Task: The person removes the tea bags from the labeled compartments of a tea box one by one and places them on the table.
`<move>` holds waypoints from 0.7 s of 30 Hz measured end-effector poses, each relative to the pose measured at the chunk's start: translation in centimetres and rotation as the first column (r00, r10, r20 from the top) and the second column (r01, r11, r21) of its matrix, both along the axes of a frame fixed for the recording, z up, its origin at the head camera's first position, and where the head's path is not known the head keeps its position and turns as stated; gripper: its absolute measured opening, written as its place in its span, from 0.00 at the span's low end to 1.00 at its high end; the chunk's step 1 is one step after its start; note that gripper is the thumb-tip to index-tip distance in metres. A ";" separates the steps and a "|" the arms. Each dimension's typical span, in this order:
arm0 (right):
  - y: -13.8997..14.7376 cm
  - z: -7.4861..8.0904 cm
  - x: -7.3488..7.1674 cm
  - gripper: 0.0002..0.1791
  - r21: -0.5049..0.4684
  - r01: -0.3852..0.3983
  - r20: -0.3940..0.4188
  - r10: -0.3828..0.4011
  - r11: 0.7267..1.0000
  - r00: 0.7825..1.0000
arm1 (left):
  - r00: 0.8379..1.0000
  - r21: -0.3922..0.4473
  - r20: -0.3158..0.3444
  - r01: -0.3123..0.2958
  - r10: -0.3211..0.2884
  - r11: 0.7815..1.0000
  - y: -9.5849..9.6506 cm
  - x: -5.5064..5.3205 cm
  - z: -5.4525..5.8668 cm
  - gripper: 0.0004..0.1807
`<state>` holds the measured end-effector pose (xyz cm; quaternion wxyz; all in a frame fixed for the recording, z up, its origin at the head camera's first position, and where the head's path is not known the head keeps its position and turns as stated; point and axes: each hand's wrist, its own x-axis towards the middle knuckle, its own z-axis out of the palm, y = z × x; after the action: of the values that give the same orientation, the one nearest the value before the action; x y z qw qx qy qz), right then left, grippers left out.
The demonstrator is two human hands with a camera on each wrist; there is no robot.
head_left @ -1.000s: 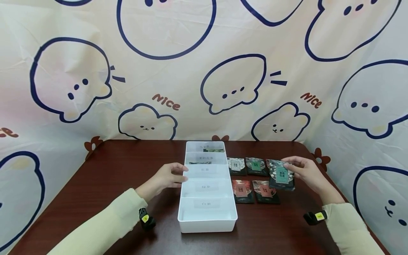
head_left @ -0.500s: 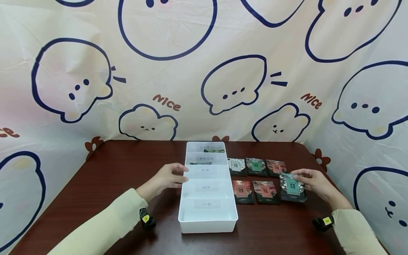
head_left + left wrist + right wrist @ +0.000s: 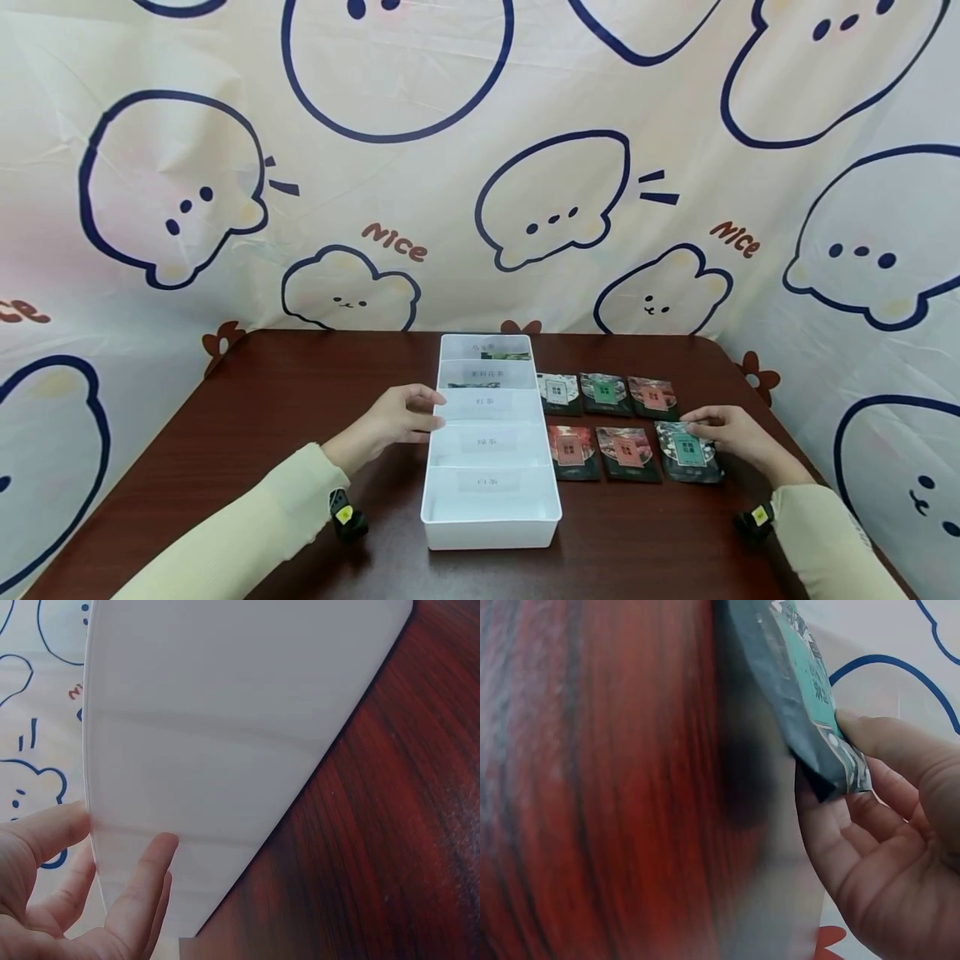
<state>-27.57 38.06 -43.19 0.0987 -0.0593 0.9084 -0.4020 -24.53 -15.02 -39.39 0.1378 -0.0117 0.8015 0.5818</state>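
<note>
A tea sachet [image 3: 688,454] with a teal label is at the right end of the near row of sachets. My right hand [image 3: 731,433] pinches it by its upper right corner; the right wrist view shows thumb and fingers on opposite faces of the sachet [image 3: 806,690]. My left hand [image 3: 397,415] touches the left side of a long white divided box [image 3: 487,533], its fingers only loosely bent. Seen from the left wrist, fingertips rest at the rim and against the outer wall [image 3: 210,772]. Labelled compartments run along the box, and the two farthest show sachet edges.
Beside the box lie a white-labelled sachet [image 3: 557,394], a green-labelled sachet [image 3: 605,393] and a red-labelled sachet [image 3: 653,397]. Nearer are two more red sachets, one on the left [image 3: 573,452], one on the right [image 3: 627,454]. A printed cloth [image 3: 450,192] hangs behind the brown table [image 3: 315,367].
My right hand has brought the teal-labelled sachet nearer and rightward, then lowered it to the near row's end. The red-labelled sachet behind it is uncovered. My left hand stays at the box.
</note>
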 end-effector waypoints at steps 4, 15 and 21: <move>-0.4 -0.1 -0.1 0.20 0.065 -0.034 -0.046 0.037 0.997 0.998 | 1.000 0.002 -0.004 -0.003 0.003 1.000 0.0 0.1 0.0 0.18; -1.1 0.0 -0.2 0.18 0.126 -0.020 -0.031 0.024 0.992 0.999 | 1.000 0.014 -0.011 0.004 -0.003 1.000 0.1 0.0 0.0 0.19; -1.3 0.2 -0.2 0.16 0.145 -0.029 -0.013 0.031 0.989 0.999 | 1.000 0.010 -0.009 0.004 -0.004 1.000 0.1 -0.1 0.0 0.18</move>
<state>-27.79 36.73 -43.01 0.1019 -0.0688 0.9350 -0.3328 -24.61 -14.93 -39.34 0.1352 -0.0067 0.7992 0.5856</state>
